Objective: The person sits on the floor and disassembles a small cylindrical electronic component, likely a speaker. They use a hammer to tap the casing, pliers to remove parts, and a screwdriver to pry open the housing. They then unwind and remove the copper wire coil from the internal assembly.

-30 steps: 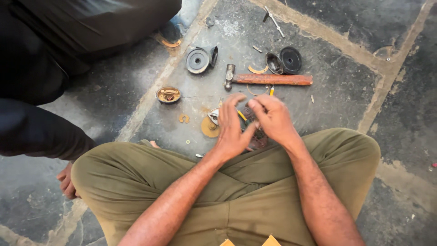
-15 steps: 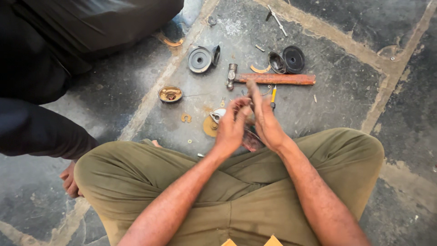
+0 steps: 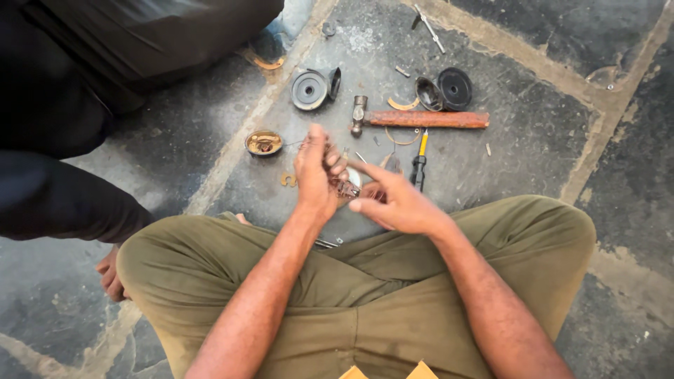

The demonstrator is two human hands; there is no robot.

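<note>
I sit cross-legged on a stone floor. My left hand (image 3: pixel 314 175) is raised in front of my knees, its fingers closed around a small metal part (image 3: pixel 344 187). My right hand (image 3: pixel 397 203) is just beside it, thumb and forefinger pinching the same small part from the right. The part is mostly hidden between the fingers. On the floor just beyond my hands lie a screwdriver with a yellow and black handle (image 3: pixel 420 161) and a hammer with a wooden handle (image 3: pixel 421 118).
A grey pulley-like wheel (image 3: pixel 309 89), two dark round caps (image 3: pixel 444 90), a small brass-coloured cup (image 3: pixel 263 143) and loose rings and bits lie on the floor. Another person in dark clothes (image 3: pixel 84 105) crouches at the left.
My two hands have risen from the floor and drawn close together. The left hand has turned upright, and the right has shifted to pinch the part from the side.
</note>
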